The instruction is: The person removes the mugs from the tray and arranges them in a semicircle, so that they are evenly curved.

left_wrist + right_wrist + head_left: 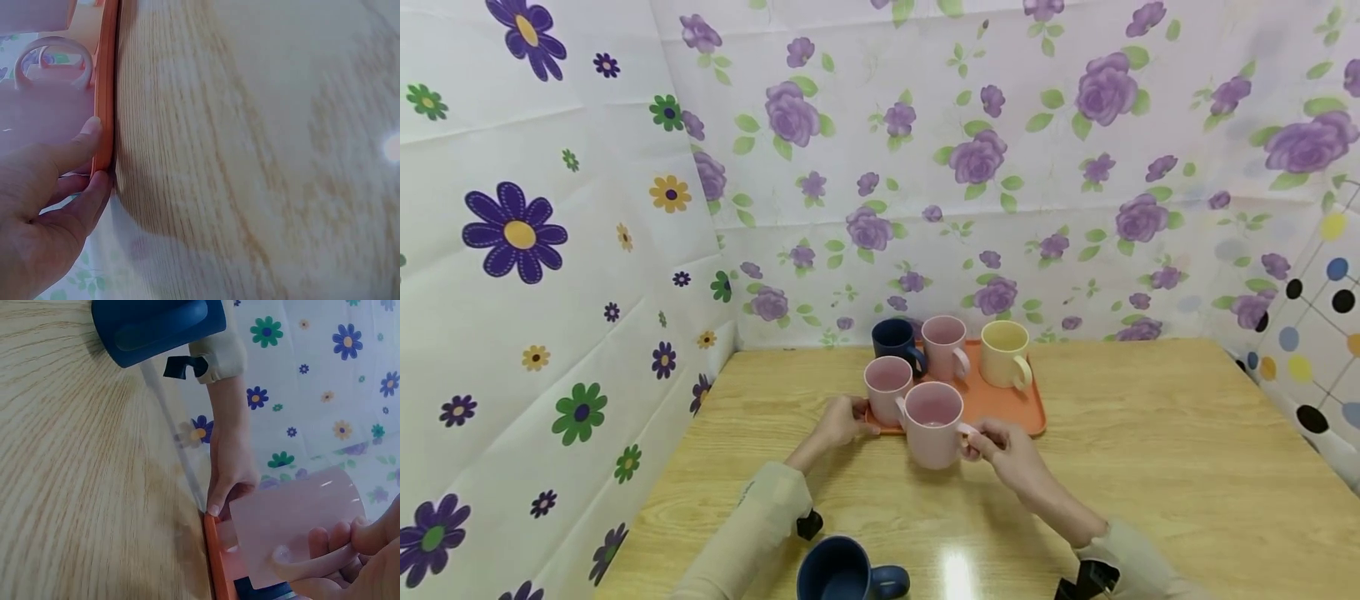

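Observation:
My right hand [1011,457] grips a pink mug [934,439] by its handle. In the right wrist view, this mug [294,519] is upright above the front edge of an orange tray [997,406], its base higher than the rim. At the tray's front left corner, my left hand [841,423] pinches the rim between thumb and fingers; the left wrist view shows the thumb [91,128] on the rim. A second pink mug [886,396] stands on the tray beside that hand. Behind it are a dark blue mug [891,340], another pink mug [942,354] and a yellow mug [1002,358].
A blue mug [837,575] stands on the wooden table [1150,450] close to the near edge, between my forearms. Flower-patterned sheets [880,167] hang behind the table and along its left side. A dotted sheet [1318,333] is on the right.

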